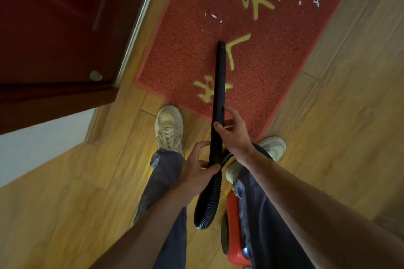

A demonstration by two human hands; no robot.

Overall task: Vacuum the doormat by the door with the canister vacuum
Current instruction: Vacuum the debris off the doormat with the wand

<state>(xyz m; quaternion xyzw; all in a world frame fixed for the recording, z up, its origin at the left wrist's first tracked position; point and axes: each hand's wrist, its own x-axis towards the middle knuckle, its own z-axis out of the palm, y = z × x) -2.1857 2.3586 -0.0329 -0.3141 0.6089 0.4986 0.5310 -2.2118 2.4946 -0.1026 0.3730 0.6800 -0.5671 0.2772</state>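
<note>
A red doormat (258,54) with yellow characters lies on the floor by the door, with small white scraps (215,16) scattered over its far half. A long black vacuum wand (219,85) points away from me, its tip over the middle of the mat. My right hand (232,135) grips the wand higher up, near the mat's front edge. My left hand (197,169) grips the wand's lower end where the ribbed black hose (209,201) joins. The hose loops down to the red canister (232,231) behind my right leg, which partly hides it.
A dark red door (54,35) with a metal threshold strip (140,22) stands at the left of the mat. My two pale sneakers (169,129) stand on the wood-look floor (341,137) at the mat's near edge. A white wall (39,144) shows at the left.
</note>
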